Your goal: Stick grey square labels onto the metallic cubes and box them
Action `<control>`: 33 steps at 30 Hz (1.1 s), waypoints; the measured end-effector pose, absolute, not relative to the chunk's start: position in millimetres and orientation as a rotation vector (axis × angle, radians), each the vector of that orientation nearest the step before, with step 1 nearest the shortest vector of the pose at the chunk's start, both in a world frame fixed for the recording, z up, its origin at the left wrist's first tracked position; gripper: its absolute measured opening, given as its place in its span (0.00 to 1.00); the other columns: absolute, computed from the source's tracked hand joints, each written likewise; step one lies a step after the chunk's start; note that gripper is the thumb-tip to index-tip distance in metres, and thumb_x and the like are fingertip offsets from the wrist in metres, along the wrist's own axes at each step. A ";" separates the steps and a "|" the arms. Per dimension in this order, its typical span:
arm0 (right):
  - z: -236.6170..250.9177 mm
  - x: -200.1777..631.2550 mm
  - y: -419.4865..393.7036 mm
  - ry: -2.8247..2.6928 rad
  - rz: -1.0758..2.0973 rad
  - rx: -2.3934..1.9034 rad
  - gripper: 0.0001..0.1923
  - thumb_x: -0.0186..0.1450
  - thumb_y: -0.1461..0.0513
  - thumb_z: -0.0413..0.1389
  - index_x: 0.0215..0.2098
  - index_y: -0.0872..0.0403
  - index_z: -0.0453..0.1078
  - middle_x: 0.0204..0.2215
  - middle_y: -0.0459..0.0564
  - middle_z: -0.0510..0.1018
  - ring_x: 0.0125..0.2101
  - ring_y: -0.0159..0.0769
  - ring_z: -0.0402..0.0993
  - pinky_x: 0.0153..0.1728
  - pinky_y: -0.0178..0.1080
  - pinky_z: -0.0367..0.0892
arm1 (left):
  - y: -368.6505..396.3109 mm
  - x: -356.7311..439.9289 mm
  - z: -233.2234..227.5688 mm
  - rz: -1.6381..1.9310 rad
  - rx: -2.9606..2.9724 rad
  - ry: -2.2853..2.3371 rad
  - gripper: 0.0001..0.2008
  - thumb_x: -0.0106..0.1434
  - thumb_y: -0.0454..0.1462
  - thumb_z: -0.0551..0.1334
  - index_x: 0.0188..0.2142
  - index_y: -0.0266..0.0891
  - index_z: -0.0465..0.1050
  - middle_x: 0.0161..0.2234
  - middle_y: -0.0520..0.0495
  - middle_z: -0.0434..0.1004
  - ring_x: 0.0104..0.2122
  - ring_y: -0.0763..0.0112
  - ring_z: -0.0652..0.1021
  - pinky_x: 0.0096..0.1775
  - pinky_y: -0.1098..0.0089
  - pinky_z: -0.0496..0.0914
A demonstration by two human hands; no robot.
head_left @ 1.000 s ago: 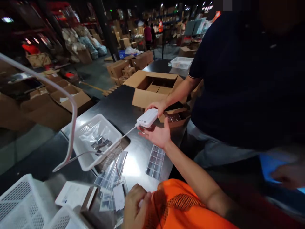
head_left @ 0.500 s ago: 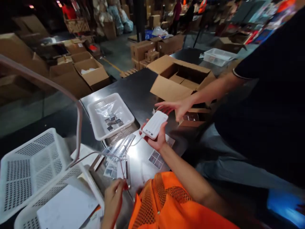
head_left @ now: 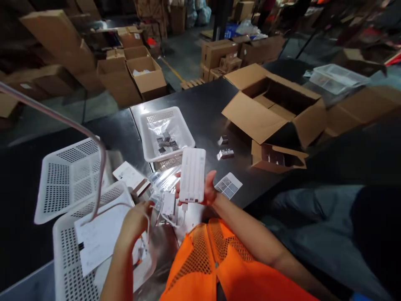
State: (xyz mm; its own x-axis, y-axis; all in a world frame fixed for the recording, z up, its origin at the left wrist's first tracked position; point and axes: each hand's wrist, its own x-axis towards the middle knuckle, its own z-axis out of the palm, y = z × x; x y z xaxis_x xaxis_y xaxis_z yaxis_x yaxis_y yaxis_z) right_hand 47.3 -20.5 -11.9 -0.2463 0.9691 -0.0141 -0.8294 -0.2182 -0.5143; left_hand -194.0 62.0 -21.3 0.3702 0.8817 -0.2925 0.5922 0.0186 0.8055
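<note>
My right hand [head_left: 210, 190] grips a white power bank [head_left: 192, 173] from beneath and the side, held tilted up above the table. A white cable plug [head_left: 184, 207] sits at its lower end. Lower left, my left hand [head_left: 136, 221] is closed with its fingers curled away from me; what they hold is hidden. It is beside clear plastic bags [head_left: 167, 179] and a small white rectangular piece [head_left: 168, 203]. Close to it lies a white box with a brown stripe [head_left: 131, 177]. Right of the power bank is a card with four dark squares [head_left: 229, 185].
A white basket [head_left: 146, 144] holds bagged small dark parts. Two more white baskets [head_left: 59, 238] stand left, under a bent pale tube [head_left: 102, 167]. Open cartons [head_left: 255, 119] occupy the table's right side. Small metallic pieces [head_left: 225, 154] lie between. A co-worker's leg [head_left: 316, 225] is at right.
The view has swung right. The power bank has turned more upright and closer to me. My left hand has shifted left toward the front basket. The co-worker's outstretched hand has withdrawn from the power bank.
</note>
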 end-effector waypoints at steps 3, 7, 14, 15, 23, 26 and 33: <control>-19.7 40.1 -20.0 -0.570 1.867 -0.380 0.64 0.34 0.23 0.55 0.56 0.56 0.66 0.38 0.56 0.78 0.38 0.46 0.77 0.33 0.46 0.76 | 76.3 -194.1 -8.8 0.482 1.738 1.365 0.15 0.50 0.47 0.66 0.35 0.43 0.80 0.34 0.42 0.80 0.33 0.58 0.76 0.39 0.64 0.66; -28.7 33.0 -20.6 -0.667 1.902 -0.404 0.60 0.36 0.27 0.61 0.57 0.55 0.67 0.39 0.55 0.78 0.36 0.42 0.77 0.32 0.39 0.75 | 77.3 -176.0 2.3 0.725 1.640 1.245 0.23 0.57 0.52 0.64 0.46 0.40 0.77 0.38 0.42 0.80 0.38 0.60 0.78 0.43 0.64 0.69; -28.5 37.8 -29.3 -0.673 1.847 -0.504 0.45 0.37 0.45 0.75 0.47 0.59 0.74 0.37 0.53 0.79 0.37 0.34 0.76 0.40 0.34 0.72 | 64.3 -142.1 17.3 0.841 1.548 0.841 0.32 0.55 0.43 0.71 0.58 0.39 0.71 0.43 0.43 0.78 0.40 0.63 0.77 0.45 0.66 0.71; -28.0 38.4 -30.8 -0.668 1.842 -0.519 0.44 0.36 0.46 0.76 0.46 0.60 0.75 0.37 0.52 0.80 0.37 0.34 0.76 0.42 0.33 0.71 | 63.2 -139.1 19.3 0.837 1.573 0.822 0.32 0.54 0.42 0.71 0.58 0.39 0.71 0.45 0.42 0.78 0.41 0.63 0.77 0.46 0.65 0.71; -35.5 38.1 -33.7 -0.553 1.935 -0.596 0.52 0.38 0.28 0.62 0.44 0.60 0.74 0.35 0.57 0.79 0.34 0.42 0.78 0.30 0.39 0.75 | 59.2 -132.8 9.5 0.861 1.400 0.924 0.25 0.58 0.50 0.68 0.49 0.37 0.77 0.40 0.42 0.80 0.40 0.64 0.77 0.44 0.65 0.71; -37.7 39.6 -32.8 -0.200 1.925 -0.682 0.56 0.50 0.22 0.38 0.48 0.59 0.71 0.32 0.58 0.78 0.30 0.44 0.79 0.25 0.42 0.74 | 57.6 -145.6 -9.4 0.857 1.139 1.088 0.29 0.55 0.55 0.68 0.46 0.37 0.77 0.37 0.43 0.80 0.38 0.67 0.78 0.40 0.70 0.71; -40.7 58.2 -52.5 0.116 1.752 -0.829 0.47 0.64 0.30 0.26 0.46 0.55 0.69 0.29 0.53 0.76 0.28 0.38 0.76 0.25 0.38 0.69 | 37.6 -208.6 -67.8 0.786 0.831 1.380 0.37 0.35 0.58 0.74 0.38 0.35 0.76 0.31 0.44 0.80 0.30 0.67 0.78 0.33 0.70 0.70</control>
State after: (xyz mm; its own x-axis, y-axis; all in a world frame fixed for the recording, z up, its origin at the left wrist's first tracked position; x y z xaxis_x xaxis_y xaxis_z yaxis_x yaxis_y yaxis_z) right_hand 58.2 -52.5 -40.7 -0.1145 0.8060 -0.5807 -0.8758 -0.3578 -0.3240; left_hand -208.6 37.6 -67.8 0.0429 0.8630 -0.5035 0.0074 0.5036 0.8639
